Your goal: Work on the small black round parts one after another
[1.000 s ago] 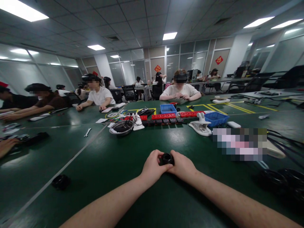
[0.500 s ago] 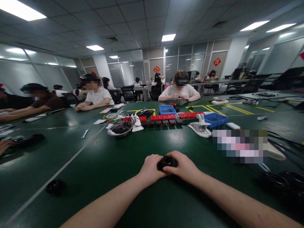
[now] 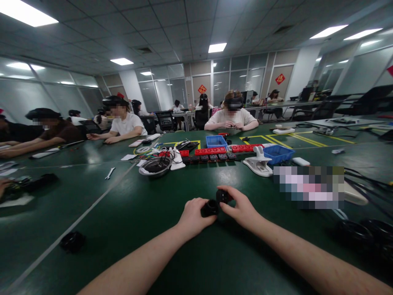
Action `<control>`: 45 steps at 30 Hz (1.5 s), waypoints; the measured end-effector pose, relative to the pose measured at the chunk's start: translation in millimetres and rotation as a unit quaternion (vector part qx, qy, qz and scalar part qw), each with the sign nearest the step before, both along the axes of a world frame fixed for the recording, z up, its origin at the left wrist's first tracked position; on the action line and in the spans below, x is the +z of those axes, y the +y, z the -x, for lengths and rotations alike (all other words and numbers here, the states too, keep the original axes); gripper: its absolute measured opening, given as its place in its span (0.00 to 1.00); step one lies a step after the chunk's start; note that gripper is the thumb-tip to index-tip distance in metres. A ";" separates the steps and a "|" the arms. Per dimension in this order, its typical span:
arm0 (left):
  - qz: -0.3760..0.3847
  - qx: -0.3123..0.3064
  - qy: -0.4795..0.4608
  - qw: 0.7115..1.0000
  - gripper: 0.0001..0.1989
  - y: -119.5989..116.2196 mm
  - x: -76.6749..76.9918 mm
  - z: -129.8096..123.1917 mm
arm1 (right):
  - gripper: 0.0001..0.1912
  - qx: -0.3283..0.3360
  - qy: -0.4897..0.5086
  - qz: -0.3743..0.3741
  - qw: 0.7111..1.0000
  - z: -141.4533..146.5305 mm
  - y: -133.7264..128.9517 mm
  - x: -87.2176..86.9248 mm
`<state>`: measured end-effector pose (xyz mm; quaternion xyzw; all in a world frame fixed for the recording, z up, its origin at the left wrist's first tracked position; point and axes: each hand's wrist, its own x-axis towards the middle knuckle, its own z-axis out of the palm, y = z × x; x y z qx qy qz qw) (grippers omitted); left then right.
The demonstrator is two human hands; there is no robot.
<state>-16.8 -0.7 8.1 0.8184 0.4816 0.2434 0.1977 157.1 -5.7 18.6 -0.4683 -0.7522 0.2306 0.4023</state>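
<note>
The left hand point(image 3: 192, 215) curls around a hollow black piece point(image 3: 209, 209), while the right hand point(image 3: 241, 208) pinches a smaller black part point(image 3: 222, 196) just beside it, above the green table point(image 3: 144, 217). Good handling likely calls for a steady left hold and a light right-hand pinch.

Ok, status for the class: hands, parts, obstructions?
Left fingers: holding black cylindrical part. Right fingers: holding black rounded part. White plastic clamp farther out, not between them.
</note>
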 end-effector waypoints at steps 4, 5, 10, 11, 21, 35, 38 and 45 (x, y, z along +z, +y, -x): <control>-0.010 0.028 0.005 1.000 0.15 4.7 -2.7 3.6 | 0.15 -0.008 0.025 0.016 1.000 -0.6 6.1 -10.4; -0.011 0.032 0.008 0.999 0.15 5.5 -3.3 4.1 | 0.15 -0.017 0.030 0.014 0.999 -0.8 8.2 -13.6; -0.018 0.029 0.013 0.999 0.15 7.0 -4.4 3.9 | 0.17 -0.056 0.013 0.010 0.998 -5.1 16.6 -27.2; -0.018 0.029 0.015 0.999 0.16 7.1 -4.4 3.8 | 0.17 -0.059 0.002 0.014 0.998 -6.2 17.2 -29.2; 0.006 -0.048 0.043 0.998 0.18 -1.3 4.5 5.0 | 0.11 -0.046 -0.134 -0.008 0.990 -6.6 -4.9 22.8; -0.064 -0.148 0.100 0.982 0.25 -48.6 15.5 -17.0 | 0.14 -0.037 -0.178 0.162 0.970 -3.9 -82.2 3.0; -0.062 -0.181 0.103 0.976 0.27 -53.7 16.9 -16.3 | 0.12 -0.060 -0.192 0.151 0.968 -1.6 -92.7 9.7; 0.015 -0.228 0.088 0.970 0.30 -53.2 17.5 -12.8 | 0.12 -0.122 -0.141 0.193 0.963 -52.2 -158.3 -1.5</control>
